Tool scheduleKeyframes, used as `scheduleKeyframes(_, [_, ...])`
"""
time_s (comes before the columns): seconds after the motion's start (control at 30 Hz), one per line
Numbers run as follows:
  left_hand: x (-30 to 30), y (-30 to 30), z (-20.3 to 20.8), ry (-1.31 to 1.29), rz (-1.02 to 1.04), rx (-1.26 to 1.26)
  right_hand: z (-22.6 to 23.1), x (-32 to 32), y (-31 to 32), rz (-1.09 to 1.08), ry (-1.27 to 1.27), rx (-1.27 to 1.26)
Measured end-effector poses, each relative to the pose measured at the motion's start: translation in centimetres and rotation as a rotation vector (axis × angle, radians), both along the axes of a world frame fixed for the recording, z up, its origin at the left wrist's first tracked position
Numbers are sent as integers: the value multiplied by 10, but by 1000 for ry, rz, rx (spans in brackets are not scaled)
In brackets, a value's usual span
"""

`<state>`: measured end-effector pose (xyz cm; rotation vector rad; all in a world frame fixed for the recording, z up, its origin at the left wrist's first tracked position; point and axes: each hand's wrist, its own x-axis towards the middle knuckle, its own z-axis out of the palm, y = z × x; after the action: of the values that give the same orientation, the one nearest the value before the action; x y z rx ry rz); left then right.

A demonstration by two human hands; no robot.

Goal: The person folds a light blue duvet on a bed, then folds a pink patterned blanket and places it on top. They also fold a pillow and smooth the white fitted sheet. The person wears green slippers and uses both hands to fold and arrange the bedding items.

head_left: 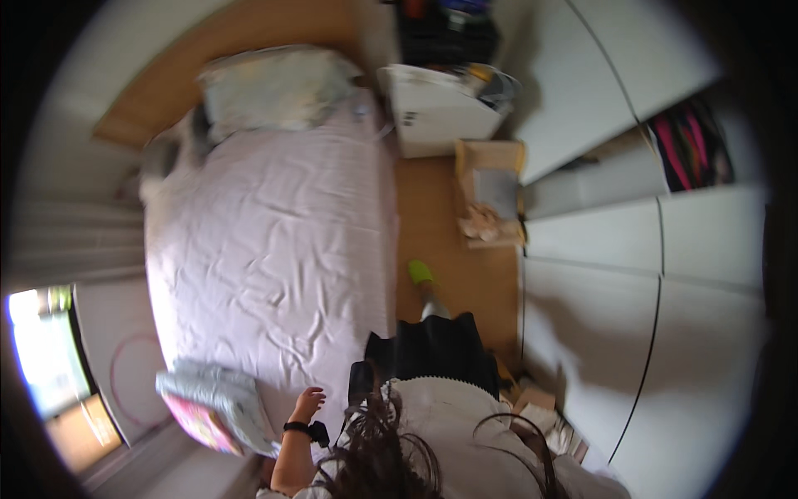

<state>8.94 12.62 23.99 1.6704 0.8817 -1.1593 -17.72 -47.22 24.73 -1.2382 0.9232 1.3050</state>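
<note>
Brown floor (pixel 426 208); white wardrobe (pixel 586 324) along right; bright window (pixel 51 353) at left; white cabinet (pixel 436 116) ahead.

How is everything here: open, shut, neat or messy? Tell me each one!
Left hand: empty, fingers slightly bent
Right hand: out of sight
Bed sheet: spread out, wrinkled
Pillow: lying flat
Blue-grey bedding: folded
Green slipper: on a foot
Black wristband: worn
White wardrobe: partly open
</note>
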Motion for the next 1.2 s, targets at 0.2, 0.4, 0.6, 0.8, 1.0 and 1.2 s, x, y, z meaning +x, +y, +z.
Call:
scheduleKeyframes(0.2, [70,-19,-11,-102,-279,52,-21,-66,53,-695,281,503])
scheduleKeyframes(0.4, [107,-40,1,-175,-464,-75,-52,-138,70,-924,369,624])
scheduleKeyframes(0.6, [111,-28,10,-116,-587,-15,-78,-200,71,-686,263,-423])
scheduleKeyframes(0.8, [103,-28,12,-39,-559,35,-69,-82,-50,-518,-321,-400])
scheduleKeyframes(1.0, [99,-28,19,-106,-598,43,-26,45,-88,-597,-788,-404])
scheduleKeyframes(1.2, [87,-1,17,-120,-510,-7,-38,-84,13,314,-273,-353])
